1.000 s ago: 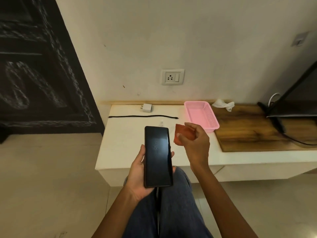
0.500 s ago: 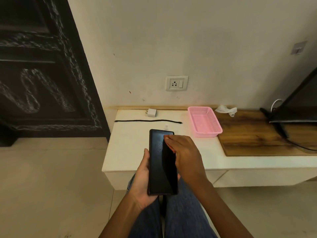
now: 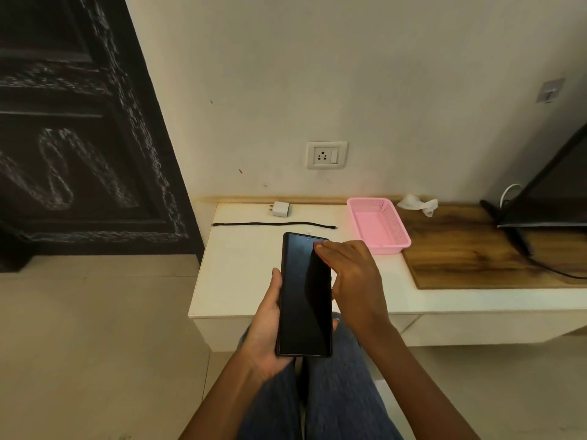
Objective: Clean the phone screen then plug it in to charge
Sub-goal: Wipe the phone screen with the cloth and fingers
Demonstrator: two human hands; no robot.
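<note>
Phone: the phone (image 3: 305,296) stands upright in my left hand (image 3: 265,338), over my knees, at six o'clock from the white shelf (image 3: 241,268).
Left hand: my fingers wrap its back, thumb along its nine o'clock edge.
Right hand: my right hand (image 3: 352,281) lies over the phone's three o'clock edge, fingers (image 3: 324,250) pressing near the top of the screen. A sliver of red shows under my fingertips; I cannot tell how they grip it.
Cable: a black cable (image 3: 273,224) lies stretched out at twelve o'clock from the phone.
Charger: a white plug (image 3: 280,208) sits just beyond the cable.
Socket: a wall socket (image 3: 327,154) is above, at twelve o'clock.
Basket: a pink basket (image 3: 378,224) sits at two o'clock.
</note>
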